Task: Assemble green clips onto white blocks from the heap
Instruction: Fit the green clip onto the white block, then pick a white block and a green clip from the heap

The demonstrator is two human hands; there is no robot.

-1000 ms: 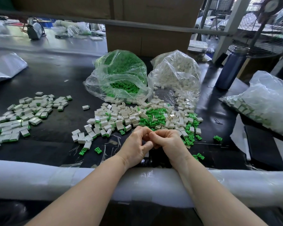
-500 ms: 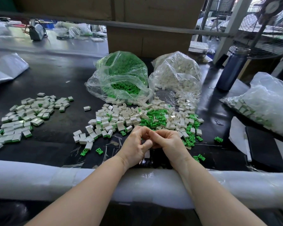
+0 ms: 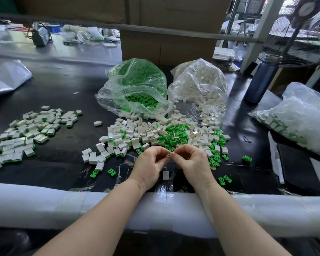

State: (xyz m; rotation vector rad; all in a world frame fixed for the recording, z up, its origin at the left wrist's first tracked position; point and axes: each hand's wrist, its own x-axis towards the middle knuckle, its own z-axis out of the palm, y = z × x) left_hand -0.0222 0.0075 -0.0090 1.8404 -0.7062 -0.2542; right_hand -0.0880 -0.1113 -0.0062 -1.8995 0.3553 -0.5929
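Two bare forearms reaching forward over a white foam-padded rail [image 3: 44,206] at the near edge of a black desk [image 3: 63,89], wrists bent slightly so both hands meet in the middle just above the surface. Left hand [image 3: 149,166] knuckles up, fingers curled inward, thumb and forefinger tips pressed toward the right hand [image 3: 193,164], which mirrors the pose with curled fingers. Between the meeting fingertips, a small green clip [image 3: 168,154] pinched by both grips; whether a white block is held there too cannot be told. One white block [image 3: 166,175] lying on the desk right below the hands.

Just beyond the hands, the heap [image 3: 155,133] of loose white blocks and green clips mixed together, spreading toward the right. Behind it, a clear bag of green clips [image 3: 137,85] lying open toward the heap, and beside it to the right a clear bag of white blocks [image 3: 201,85]. Far left on the desk, a separate spread of assembled blocks [image 3: 30,132], white with green edges. A few stray green clips near the rail on both sides of the hands. At right, another plastic bag [image 3: 299,119] of white pieces and a dark blue bottle [image 3: 260,78] standing upright. Cardboard boxes [image 3: 166,28] at the back
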